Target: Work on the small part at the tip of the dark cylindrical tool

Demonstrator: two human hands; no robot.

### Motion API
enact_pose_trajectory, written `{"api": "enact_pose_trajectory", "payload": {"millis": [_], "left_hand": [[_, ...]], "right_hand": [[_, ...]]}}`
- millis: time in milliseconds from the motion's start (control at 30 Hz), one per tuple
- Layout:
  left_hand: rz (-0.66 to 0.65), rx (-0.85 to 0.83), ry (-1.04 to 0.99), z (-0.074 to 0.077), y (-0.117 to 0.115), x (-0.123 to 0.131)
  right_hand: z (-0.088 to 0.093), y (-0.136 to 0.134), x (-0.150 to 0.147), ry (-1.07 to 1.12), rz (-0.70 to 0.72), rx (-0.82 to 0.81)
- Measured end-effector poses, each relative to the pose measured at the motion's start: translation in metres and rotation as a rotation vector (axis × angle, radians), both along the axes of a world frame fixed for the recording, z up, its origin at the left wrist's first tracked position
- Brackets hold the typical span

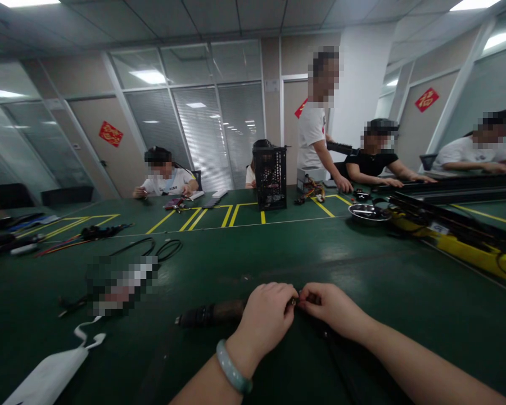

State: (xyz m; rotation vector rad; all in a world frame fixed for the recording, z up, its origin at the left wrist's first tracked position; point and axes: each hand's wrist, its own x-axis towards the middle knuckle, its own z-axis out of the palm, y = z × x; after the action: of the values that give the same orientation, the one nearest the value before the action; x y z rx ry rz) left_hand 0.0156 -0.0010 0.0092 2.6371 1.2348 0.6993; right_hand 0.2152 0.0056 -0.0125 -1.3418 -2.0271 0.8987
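A dark cylindrical tool, by its stepped nose and small metal tip an electric screwdriver (213, 315), lies nearly level with its tip to the left. My left hand (266, 312), with a pale green bangle on the wrist, is closed over its rear part and hides it. A small brassy end shows at the fingertips. My right hand (335, 309) pinches at that same end, fingertips close against the left ones; what it grips is hidden. Under the right hand a black cable (335, 354) runs down toward the near edge.
A white strapped item (46, 377) and a blurred-out object with a black cord lie left. Across the green table (219, 253) stand a black computer case (272, 179), a power supply (312, 177), a metal bowl (369, 214) and a yellow-and-black assembly (468, 247). Several people work around the far side.
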Motion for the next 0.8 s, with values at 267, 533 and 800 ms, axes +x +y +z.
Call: {"api": "enact_pose_trajectory", "payload": {"millis": [267,533,800], "left_hand": [[0.058,-0.027,0.035,-0.0016,0.0001,0.0014],[0.035,-0.047,0.047,0.0026,-0.0018,0.0012],[0.051,-0.057,0.003,0.0013,-0.0013,0.0004]], "right_hand": [[0.0056,-0.0020,0.0007,-0.010,0.000,-0.022],[0.0028,-0.0005,-0.0007,-0.009,-0.004,-0.025],[0.0031,-0.0006,0.0008,-0.021,-0.001,-0.025]]}}
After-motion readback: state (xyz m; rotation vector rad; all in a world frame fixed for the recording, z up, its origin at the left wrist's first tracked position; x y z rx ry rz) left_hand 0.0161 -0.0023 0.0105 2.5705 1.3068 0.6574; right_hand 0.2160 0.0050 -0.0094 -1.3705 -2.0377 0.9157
